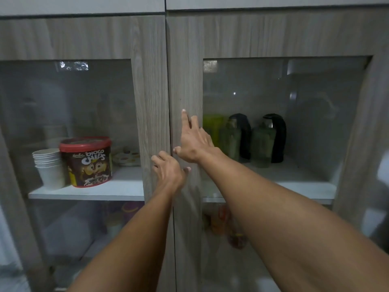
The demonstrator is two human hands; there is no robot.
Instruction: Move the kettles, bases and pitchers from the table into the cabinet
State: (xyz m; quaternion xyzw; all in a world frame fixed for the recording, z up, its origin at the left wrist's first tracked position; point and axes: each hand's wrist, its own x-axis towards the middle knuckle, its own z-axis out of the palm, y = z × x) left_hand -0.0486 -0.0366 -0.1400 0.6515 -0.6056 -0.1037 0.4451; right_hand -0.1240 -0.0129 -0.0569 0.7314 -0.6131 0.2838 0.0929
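I face a grey wood-grain cabinet with two glass-paned doors, both shut. Behind the right door (185,85), on a white shelf (294,182), stand two kettles with black handles (276,138) (242,135) and a green pitcher (213,125). My right hand (192,142) lies flat on the right door's inner frame, fingers spread and pointing up. My left hand (168,169) rests at the seam between the doors, fingers curled against the left door's edge (151,102). Neither hand holds anything.
Behind the left glass, a red-lidded chocolate chips tub (86,163), a stack of white paper cups (49,167) and a plate (126,158) sit on a white shelf. Blurred colourful items show on the lower shelves. White upper cabinet panels run along the top.
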